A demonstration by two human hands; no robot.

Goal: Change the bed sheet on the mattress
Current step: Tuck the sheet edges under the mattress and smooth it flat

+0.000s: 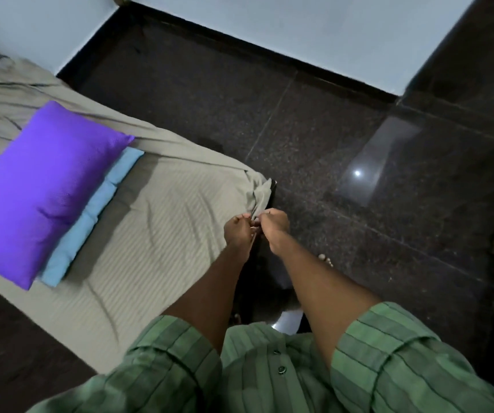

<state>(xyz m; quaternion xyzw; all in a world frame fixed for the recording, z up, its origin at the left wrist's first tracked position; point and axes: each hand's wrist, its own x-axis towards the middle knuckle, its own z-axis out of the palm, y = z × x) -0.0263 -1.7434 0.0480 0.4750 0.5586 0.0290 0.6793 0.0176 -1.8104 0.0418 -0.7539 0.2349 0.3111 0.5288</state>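
Observation:
A beige ribbed bed sheet (162, 222) covers the low mattress, which runs from the left edge toward the middle of the view. At the mattress's near right corner the sheet is bunched into a twisted end (259, 193). My left hand (238, 231) and my right hand (274, 226) are both closed on that bunched corner, almost touching each other. A purple pillow (46, 186) lies on the sheet at the left, on top of a light blue pillow (96, 216). The mattress itself is hidden under the sheet.
Dark polished stone floor (314, 129) surrounds the bed on the right and far sides. Pale blue walls (284, 28) with a black skirting stand behind. My bare toes (326, 260) show on the floor beside the bed corner. Green striped sleeves fill the bottom.

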